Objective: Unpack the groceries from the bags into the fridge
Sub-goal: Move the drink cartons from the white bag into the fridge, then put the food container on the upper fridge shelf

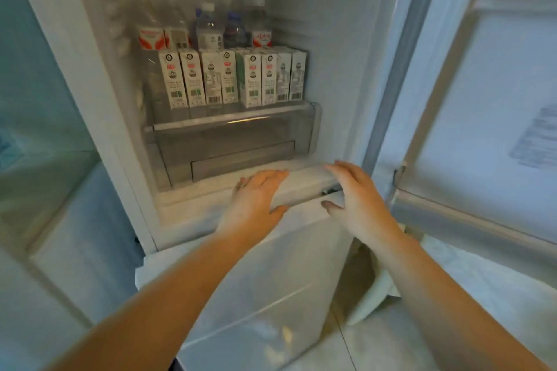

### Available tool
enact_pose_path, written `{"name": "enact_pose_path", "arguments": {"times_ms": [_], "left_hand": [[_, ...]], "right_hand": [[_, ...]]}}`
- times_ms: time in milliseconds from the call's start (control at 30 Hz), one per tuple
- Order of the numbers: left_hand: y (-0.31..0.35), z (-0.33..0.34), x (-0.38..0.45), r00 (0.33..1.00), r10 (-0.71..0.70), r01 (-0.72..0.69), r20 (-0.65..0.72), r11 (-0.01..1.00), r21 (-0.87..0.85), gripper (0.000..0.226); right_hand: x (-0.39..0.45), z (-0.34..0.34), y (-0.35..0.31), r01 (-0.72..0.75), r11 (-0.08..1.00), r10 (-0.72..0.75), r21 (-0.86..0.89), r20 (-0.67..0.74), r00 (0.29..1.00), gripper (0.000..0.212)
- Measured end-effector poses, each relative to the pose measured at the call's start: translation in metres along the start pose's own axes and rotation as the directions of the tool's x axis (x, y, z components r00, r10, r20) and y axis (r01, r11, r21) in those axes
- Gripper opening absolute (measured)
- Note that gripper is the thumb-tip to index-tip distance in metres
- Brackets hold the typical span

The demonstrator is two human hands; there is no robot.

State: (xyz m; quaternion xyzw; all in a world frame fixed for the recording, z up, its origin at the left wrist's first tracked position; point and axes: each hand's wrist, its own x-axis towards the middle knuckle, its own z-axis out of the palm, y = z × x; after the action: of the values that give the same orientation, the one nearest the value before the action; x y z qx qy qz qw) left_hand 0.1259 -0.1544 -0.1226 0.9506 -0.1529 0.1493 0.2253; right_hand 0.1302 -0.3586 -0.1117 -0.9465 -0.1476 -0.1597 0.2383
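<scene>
I stand before the open fridge point(346, 39), both bare arms reaching forward and down. My left hand point(256, 199) lies flat with fingers straight and together on the white ledge point(304, 175) at the bottom of the upper compartment, thumb spread below its front edge. It holds nothing. A ring shows on one finger. My right hand point(358, 202) is also wide and empty, fingers extended toward the same ledge, thumb pointing left just under the ledge front. Whether its fingertips actually touch the ledge I cannot tell.

The groceries sit on the glass shelf point(232, 119) above my hands. A front row of eight upright cartons point(232, 81) stands side by side near the shelf edge, white with grey and green print. Behind them stands a row of clear bottles point(208, 27) with white caps, some with red-and-white labels, some with blue. Their exact count is unclear because of blur.

Under the shelf is a clear drawer point(235, 147), closed, with no contents visible through its front.

The fridge door point(482, 99) stands open at right, a paper label on its inner face, unreadable. Below my hands is the closed white front of the lower compartment point(271, 280). A white bag point(376, 289) lies on the floor at lower right, partly hidden by my right forearm.
</scene>
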Motion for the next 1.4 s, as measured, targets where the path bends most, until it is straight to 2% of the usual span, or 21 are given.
{"name": "enact_pose_path", "arguments": {"times_ms": [233, 467, 700, 867, 1133, 1400], "left_hand": [[0.083, 0.068, -0.037, 0.964, 0.223, -0.22, 0.143, 0.975, -0.038, 0.066], [0.205, 0.151, -0.077, 0.851, 0.433, -0.405, 0.297, 0.901, -0.155, 0.066], [0.344, 0.239, -0.135, 0.735, 0.568, -0.505, 0.371, 0.823, -0.261, 0.064], [0.445, 0.291, -0.155, 0.692, 0.594, -0.513, 0.41, 0.804, -0.3, 0.064], [0.559, 0.358, -0.14, 0.626, 0.641, -0.544, 0.444, 0.767, -0.342, 0.063], [0.646, 0.441, -0.049, 0.644, 0.653, -0.526, 0.399, 0.756, -0.389, 0.063]], "right_hand": [[-0.132, -0.046, 0.051, -0.243, 0.967, 0.244, -0.077, 0.009, 0.97, 0.064], [-0.267, -0.095, 0.129, -0.498, 0.855, 0.495, -0.145, -0.061, 0.867, 0.065], [-0.406, -0.161, 0.219, -0.662, 0.729, 0.657, -0.173, -0.095, 0.748, 0.067], [-0.485, -0.218, 0.283, -0.717, 0.666, 0.714, -0.206, -0.102, 0.692, 0.068], [-0.545, -0.267, 0.373, -0.78, 0.6, 0.776, -0.175, -0.111, 0.621, 0.069], [-0.512, -0.304, 0.504, -0.764, 0.615, 0.764, -0.194, -0.092, 0.639, 0.067]]}}
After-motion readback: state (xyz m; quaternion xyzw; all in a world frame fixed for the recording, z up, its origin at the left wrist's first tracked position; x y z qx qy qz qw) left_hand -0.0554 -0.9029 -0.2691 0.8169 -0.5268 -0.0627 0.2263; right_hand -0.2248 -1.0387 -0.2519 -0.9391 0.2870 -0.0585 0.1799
